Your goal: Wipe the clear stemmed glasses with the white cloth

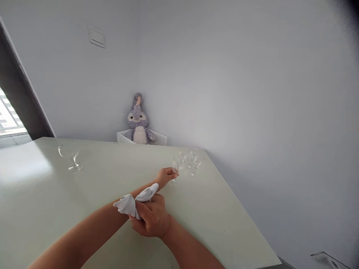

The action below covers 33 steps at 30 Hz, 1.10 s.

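Observation:
My left hand (166,176) reaches across the table, its fingers closed around a clear stemmed glass (177,163) that stands upright at the right side. Several similar clear glasses (195,161) stand close together just beyond it; they overlap, and their outlines are faint. My right hand (153,218) is nearer to me, closed on a bunched white cloth (125,205) whose ends stick out above the fingers. The cloth overlaps my left forearm in view. A larger stemmed glass (73,160) stands by itself on the left part of the table.
The pale table (213,216) has its right edge running beside a grey wall. Behind its far edge a purple plush toy (137,121) sits in a white perforated basket (160,139). A light switch (97,37) is on the wall, and a dark frame (22,82) is at the left.

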Each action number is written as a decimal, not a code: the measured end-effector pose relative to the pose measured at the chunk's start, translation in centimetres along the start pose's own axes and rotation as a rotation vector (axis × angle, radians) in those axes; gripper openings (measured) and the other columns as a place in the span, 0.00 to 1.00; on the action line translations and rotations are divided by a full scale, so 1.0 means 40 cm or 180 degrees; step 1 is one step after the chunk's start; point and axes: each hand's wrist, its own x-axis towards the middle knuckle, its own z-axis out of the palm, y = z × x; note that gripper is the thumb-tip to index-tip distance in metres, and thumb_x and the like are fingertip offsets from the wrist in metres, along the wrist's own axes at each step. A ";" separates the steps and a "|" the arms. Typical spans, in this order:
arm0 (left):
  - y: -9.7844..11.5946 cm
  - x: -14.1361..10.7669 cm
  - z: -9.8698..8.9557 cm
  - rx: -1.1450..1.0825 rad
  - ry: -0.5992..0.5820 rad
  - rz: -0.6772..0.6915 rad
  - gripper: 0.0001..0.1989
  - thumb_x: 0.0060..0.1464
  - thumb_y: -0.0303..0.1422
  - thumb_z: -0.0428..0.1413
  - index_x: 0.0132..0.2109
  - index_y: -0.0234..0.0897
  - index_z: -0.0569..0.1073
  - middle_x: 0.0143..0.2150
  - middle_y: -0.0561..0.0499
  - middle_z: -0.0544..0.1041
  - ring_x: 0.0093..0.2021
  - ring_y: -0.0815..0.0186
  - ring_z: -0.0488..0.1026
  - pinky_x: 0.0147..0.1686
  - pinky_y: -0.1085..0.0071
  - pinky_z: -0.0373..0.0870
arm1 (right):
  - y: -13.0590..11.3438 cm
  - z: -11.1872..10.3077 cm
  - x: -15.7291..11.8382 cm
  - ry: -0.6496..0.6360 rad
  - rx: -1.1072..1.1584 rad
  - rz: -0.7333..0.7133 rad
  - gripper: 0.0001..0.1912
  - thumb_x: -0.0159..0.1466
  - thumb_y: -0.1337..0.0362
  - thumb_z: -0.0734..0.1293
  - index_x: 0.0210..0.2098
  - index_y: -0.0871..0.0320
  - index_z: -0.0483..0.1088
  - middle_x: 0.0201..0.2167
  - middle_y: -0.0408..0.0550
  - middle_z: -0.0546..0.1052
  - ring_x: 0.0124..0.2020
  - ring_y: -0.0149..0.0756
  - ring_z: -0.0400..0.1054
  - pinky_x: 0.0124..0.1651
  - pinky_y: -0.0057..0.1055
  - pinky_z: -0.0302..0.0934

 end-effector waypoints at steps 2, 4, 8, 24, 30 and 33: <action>-0.010 0.027 0.032 -0.0077 -0.0006 0.0007 0.18 0.39 0.41 0.59 0.37 0.34 0.72 0.31 0.48 0.76 0.35 0.65 0.71 0.34 0.71 0.64 | 0.013 0.001 -0.005 -0.0007 -0.0064 0.0139 0.08 0.56 0.64 0.56 0.23 0.56 0.62 0.13 0.40 0.63 0.16 0.30 0.55 0.21 0.30 0.48; -0.016 0.049 0.053 -0.0104 0.0011 0.0009 0.16 0.40 0.40 0.58 0.35 0.34 0.72 0.30 0.50 0.75 0.33 0.66 0.70 0.33 0.71 0.63 | 0.028 0.004 -0.012 -0.0036 -0.0124 0.0257 0.07 0.56 0.63 0.57 0.26 0.57 0.64 0.14 0.41 0.64 0.17 0.31 0.57 0.22 0.30 0.50; -0.021 0.078 0.073 -0.0113 0.0067 -0.0006 0.13 0.39 0.37 0.58 0.33 0.34 0.72 0.28 0.51 0.74 0.30 0.68 0.68 0.31 0.72 0.62 | 0.045 0.013 -0.025 -0.0016 -0.0158 0.0359 0.08 0.56 0.62 0.57 0.30 0.58 0.65 0.16 0.42 0.65 0.18 0.32 0.59 0.23 0.30 0.51; -0.037 0.119 0.080 -0.0208 0.0233 -0.0162 0.14 0.36 0.29 0.58 0.36 0.34 0.74 0.30 0.50 0.75 0.29 0.68 0.68 0.31 0.71 0.62 | 0.043 -0.015 -0.004 0.0136 0.0173 0.0539 0.08 0.57 0.63 0.57 0.24 0.57 0.62 0.16 0.42 0.66 0.19 0.31 0.58 0.26 0.30 0.52; -0.029 0.032 -0.053 -0.0463 0.0930 -0.0152 0.13 0.33 0.26 0.59 0.33 0.33 0.75 0.32 0.49 0.75 0.30 0.67 0.68 0.31 0.72 0.64 | 0.062 -0.026 -0.002 0.0393 0.1432 0.2156 0.14 0.61 0.61 0.55 0.21 0.58 0.59 0.17 0.39 0.59 0.20 0.26 0.52 0.24 0.25 0.50; -0.019 -0.062 -0.179 -0.0700 0.1739 -0.0143 0.14 0.35 0.27 0.58 0.35 0.34 0.73 0.32 0.50 0.73 0.29 0.68 0.68 0.29 0.73 0.63 | 0.075 -0.013 0.000 0.0564 0.2221 0.3020 0.15 0.62 0.56 0.55 0.24 0.58 0.60 0.19 0.39 0.60 0.21 0.27 0.53 0.23 0.24 0.51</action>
